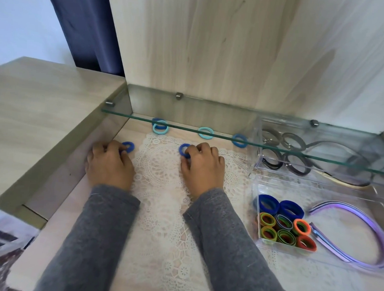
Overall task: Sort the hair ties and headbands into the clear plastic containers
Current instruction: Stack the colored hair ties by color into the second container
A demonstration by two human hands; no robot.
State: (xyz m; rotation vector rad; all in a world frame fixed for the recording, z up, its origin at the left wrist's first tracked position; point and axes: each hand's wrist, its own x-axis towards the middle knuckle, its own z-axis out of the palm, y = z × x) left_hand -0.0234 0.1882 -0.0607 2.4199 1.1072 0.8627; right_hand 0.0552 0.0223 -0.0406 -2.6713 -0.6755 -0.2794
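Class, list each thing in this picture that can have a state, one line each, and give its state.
left hand: fingers closed on a dark blue hair tie
right hand: fingers closed on another dark blue hair tie
near clear container: open, holding coloured ties
far clear container: holding dark ties; lid cannot tell
purple headbands: lying flat in a clear tray

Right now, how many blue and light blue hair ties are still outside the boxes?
6. One dark blue tie at the left hand, one at the right hand. Farther back: a dark and light pair, a light one, a blue one.
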